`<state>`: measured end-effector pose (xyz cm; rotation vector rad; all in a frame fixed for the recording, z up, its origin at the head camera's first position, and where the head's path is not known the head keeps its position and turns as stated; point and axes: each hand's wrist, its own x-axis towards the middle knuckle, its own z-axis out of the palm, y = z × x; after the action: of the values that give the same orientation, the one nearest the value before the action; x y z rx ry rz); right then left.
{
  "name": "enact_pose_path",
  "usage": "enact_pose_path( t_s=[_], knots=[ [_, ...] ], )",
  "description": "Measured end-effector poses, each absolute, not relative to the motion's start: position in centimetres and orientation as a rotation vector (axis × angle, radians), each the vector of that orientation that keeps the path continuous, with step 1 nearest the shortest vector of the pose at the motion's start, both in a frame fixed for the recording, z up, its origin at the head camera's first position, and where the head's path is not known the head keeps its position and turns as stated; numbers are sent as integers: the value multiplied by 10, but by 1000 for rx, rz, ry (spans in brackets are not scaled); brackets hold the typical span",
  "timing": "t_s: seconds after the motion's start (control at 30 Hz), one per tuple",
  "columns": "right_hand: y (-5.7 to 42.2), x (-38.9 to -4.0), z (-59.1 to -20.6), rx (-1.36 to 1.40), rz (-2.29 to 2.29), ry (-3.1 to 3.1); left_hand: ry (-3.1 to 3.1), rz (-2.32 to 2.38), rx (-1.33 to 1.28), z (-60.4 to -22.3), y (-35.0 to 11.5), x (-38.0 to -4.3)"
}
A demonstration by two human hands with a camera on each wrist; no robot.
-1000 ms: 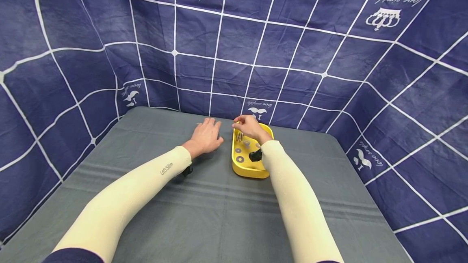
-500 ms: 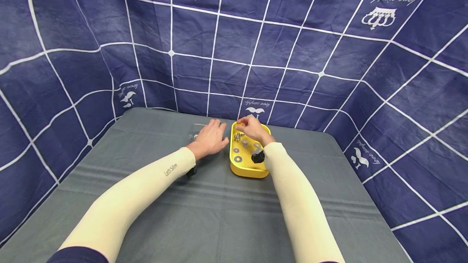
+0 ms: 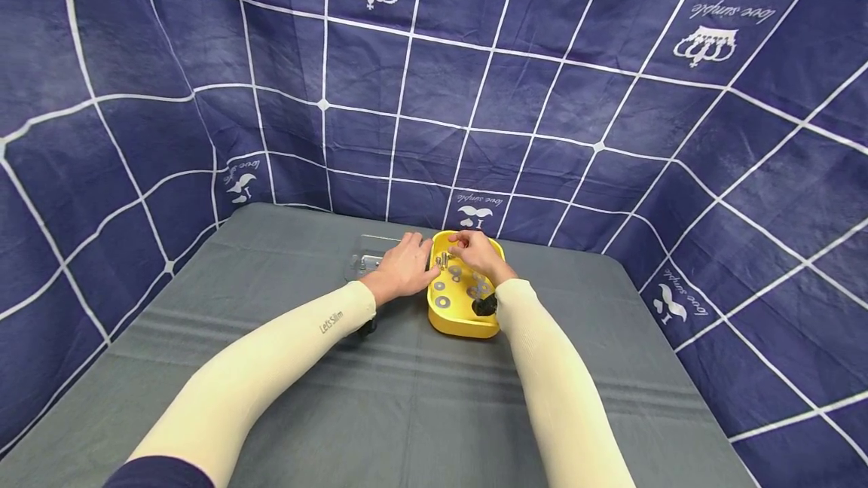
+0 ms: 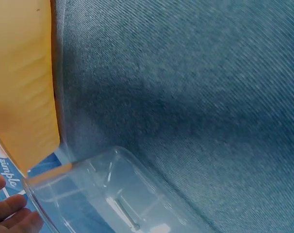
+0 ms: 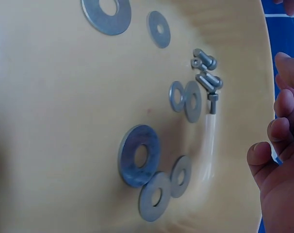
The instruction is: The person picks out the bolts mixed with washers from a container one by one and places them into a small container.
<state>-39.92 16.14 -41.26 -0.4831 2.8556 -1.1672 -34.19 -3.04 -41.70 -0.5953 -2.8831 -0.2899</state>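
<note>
The left hand (image 3: 405, 268), fingers loosely extended, is near the clear box (image 4: 152, 194), which sits left of the yellow tray (image 3: 463, 326); the right hand (image 3: 478, 254) curls over the tray's far end near bolts (image 5: 212, 81) and washers (image 5: 128, 162); whether it grips anything I cannot tell

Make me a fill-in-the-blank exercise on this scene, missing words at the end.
1. The tray is ____ in colour.
2. The washers and bolts lie inside the ____.
3. In the head view, the clear box is to the ____ of the tray.
4. The blue cloth has ____ grid lines.

Missing words: yellow; tray; left; white.
</note>
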Motion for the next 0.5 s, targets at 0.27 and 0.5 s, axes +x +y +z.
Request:
enact_pose_path(
  t_s=[0.27, 0.5],
  knots=[
    [166, -399, -420, -432, -1207, 2862, -2884, -259, -593, -422, -20, -341],
    [169, -397, -424, -377, -1223, 2854, -2939, -258, -564, -425, -14, -339]
  ],
)
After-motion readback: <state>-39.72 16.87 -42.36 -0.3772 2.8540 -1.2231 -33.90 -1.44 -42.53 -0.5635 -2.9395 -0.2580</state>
